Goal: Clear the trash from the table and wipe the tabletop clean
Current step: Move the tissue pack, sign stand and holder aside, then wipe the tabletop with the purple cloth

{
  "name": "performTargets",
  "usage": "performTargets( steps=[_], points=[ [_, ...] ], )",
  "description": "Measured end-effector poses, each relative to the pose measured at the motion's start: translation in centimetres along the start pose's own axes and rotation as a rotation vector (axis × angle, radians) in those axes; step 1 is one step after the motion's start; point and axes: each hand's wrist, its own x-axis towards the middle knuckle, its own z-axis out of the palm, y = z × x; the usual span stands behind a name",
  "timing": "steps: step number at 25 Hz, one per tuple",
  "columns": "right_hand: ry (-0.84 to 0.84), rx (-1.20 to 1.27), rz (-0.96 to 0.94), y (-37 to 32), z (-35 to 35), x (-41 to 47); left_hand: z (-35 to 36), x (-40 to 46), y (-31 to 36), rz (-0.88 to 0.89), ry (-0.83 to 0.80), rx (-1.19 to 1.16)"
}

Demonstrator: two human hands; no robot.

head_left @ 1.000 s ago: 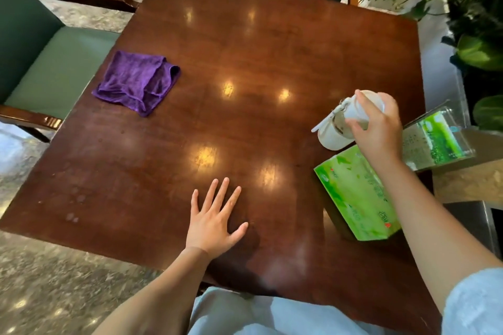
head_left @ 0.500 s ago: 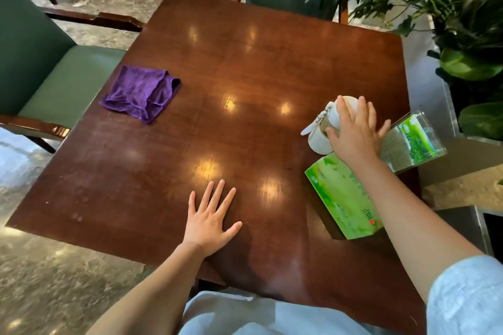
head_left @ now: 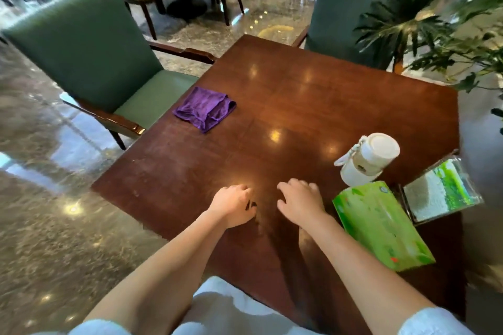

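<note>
We held both forearms out in front of us, bare to pale sleeves at the elbows. Our left hand (head_left: 231,205) lay knuckles up with its fingers curled under, holding nothing. Our right hand (head_left: 299,202) sat just beside it, apart, palm down, fingers bent loosely and also holding nothing.
</note>
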Motion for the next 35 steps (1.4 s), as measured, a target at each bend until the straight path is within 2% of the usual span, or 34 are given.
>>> performTargets(
  steps=[5,12,17,22,25,29,34,35],
  points=[
    [0.02,-0.011,-0.13,-3.3,-1.0,1.6,-3.1,-1.0,-2.4,-0.065,0.031,0.114],
    [0.069,-0.03,-0.137,-8.2,-2.8,6.7,-5.9,0.9,-9.8,-0.089,0.129,0.149],
    [0.094,0.01,-0.049,-13.2,-3.1,13.7,-7.3,4.8,-18.1,-0.028,0.157,0.097],
    [0.163,0.061,0.096,-17.3,-3.5,21.3,-9.7,9.7,-28.1,0.137,0.204,0.023],
    [0.179,0.067,0.148,-18.4,-4.1,26.1,-11.2,14.2,-32.2,0.126,0.179,0.008],
    [0.159,0.021,0.172,-18.6,-3.1,32.0,-10.7,21.1,-33.0,0.169,0.153,-0.028],
    [0.042,0.074,0.206,-17.8,0.1,36.2,-6.9,26.2,-32.6,0.22,-0.079,0.036],
    [0.044,0.087,0.212,-17.6,0.5,36.4,-6.3,26.5,-32.9,0.222,-0.085,0.025]
  ],
)
